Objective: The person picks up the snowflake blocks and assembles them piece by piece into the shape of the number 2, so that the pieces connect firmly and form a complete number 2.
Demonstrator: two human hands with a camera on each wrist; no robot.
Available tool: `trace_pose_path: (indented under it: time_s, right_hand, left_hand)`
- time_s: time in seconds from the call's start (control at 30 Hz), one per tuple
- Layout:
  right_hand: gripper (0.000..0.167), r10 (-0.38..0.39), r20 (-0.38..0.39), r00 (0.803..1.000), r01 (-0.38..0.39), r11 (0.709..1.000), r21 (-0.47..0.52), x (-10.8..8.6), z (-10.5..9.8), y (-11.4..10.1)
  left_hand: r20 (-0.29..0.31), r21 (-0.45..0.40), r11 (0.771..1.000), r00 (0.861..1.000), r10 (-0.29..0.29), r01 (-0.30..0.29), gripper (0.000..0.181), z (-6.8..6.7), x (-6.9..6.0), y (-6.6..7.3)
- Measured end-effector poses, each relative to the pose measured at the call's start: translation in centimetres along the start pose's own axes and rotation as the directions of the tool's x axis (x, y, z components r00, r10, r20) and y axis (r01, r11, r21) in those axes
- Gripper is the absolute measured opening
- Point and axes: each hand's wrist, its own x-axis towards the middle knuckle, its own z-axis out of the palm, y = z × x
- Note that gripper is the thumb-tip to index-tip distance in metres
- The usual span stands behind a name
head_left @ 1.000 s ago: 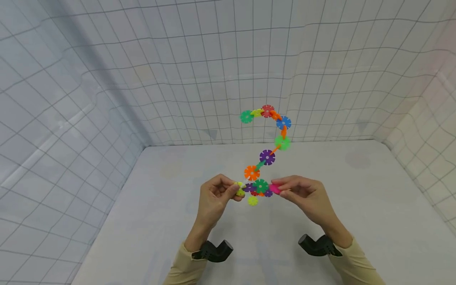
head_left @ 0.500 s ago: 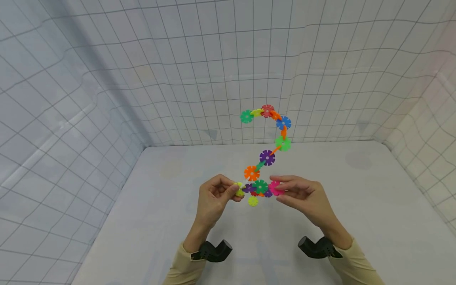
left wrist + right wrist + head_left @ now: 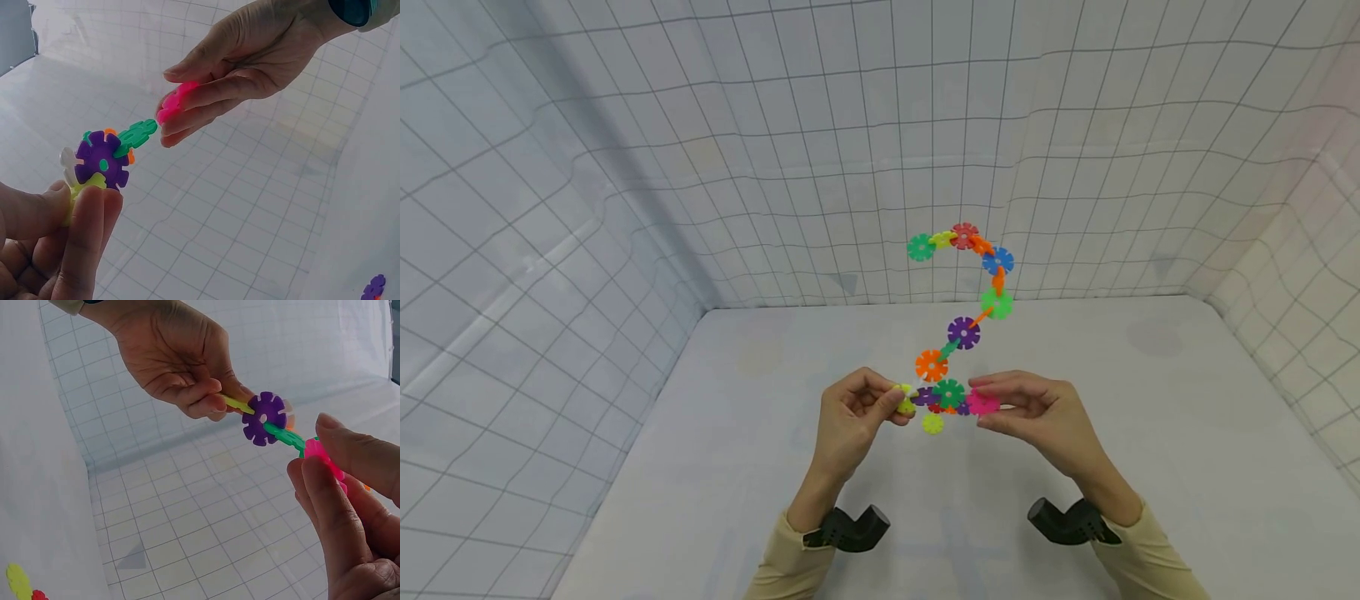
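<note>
A back wall (image 3: 865, 125) of pale sheeting with dark grid lines is rising behind the far edge of the white surface (image 3: 685, 500). A gridded left wall (image 3: 527, 275) is bordering the left edge, looking bluish; a right wall (image 3: 1292, 283) is bordering the right edge, looking warmer. Grey triangular patches (image 3: 847, 283) are showing just above the far edge. A faint round mark (image 3: 1152, 337) is lying near the far right corner. Soft light is falling over everything.

The left hand (image 3: 853, 414) is pinching a yellow notched plastic disc (image 3: 237, 405), slotted to a purple notched disc (image 3: 269, 406) that is carrying a green notched disc (image 3: 956, 392). Just beside that, the right hand (image 3: 1047, 411) is holding a pink notched plastic disc (image 3: 983, 402). A multicoloured disc chain (image 3: 991, 306) is curving beyond them.
</note>
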Motion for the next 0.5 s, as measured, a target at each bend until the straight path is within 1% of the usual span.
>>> trace_pose_path:
  time_s: [0.1,0.3,0.33,0.5]
  right_hand:
    - [0.029,0.006,0.01,1.0,-0.006,1.0,0.004,-0.01,-0.03,-0.06]
    - [0.03,-0.024,0.024,0.999,0.023,0.999,0.022,0.01,-0.18,-0.25]
    - [0.029,-0.029,0.027,0.999,0.028,0.999,0.025,0.02,-0.22,-0.27]
    - [0.019,0.004,0.025,1.0,-0.004,1.0,0.017,0.03,-0.37,-0.35]
  left_hand:
    - [-0.001,0.006,1.0,1.0,-0.006,0.006,0.003,0.04,0.0,0.04]
    - [0.002,0.003,1.0,1.0,-0.025,0.025,0.003,0.09,0.0,0.08]
    - [0.005,0.004,1.0,1.0,-0.03,0.03,0.002,0.09,-0.02,0.06]
    - [0.021,0.025,0.998,0.998,-0.051,0.051,0.006,0.16,-0.09,-0.03]
